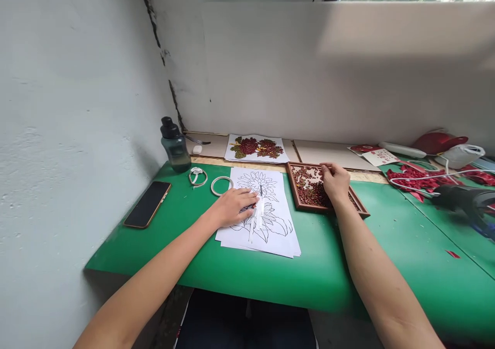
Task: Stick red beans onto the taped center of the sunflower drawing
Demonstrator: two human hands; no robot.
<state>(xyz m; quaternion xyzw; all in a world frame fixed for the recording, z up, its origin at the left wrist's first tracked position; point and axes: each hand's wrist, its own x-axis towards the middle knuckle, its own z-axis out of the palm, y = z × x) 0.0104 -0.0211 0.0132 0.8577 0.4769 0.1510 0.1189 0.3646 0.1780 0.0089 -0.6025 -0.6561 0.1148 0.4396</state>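
Observation:
My left hand lies on a sheet of paper printed with flower outlines, its fingers stretched out. A little dark red shows by its fingertips, mostly hidden by the fingers. White strips and a thin dark object lie on the drawing beside them. To the right, my right hand reaches over a wooden-framed tray of small reddish-brown beans. Its thumb and fingers are pinched together at the beans; what is between them is too small to make out. More sheets lie under the drawing.
A phone, a dark bottle, a tape roll and a smaller ring lie or stand at left. Behind is a finished bean picture. Red scraps, a cable and a dark device are at right.

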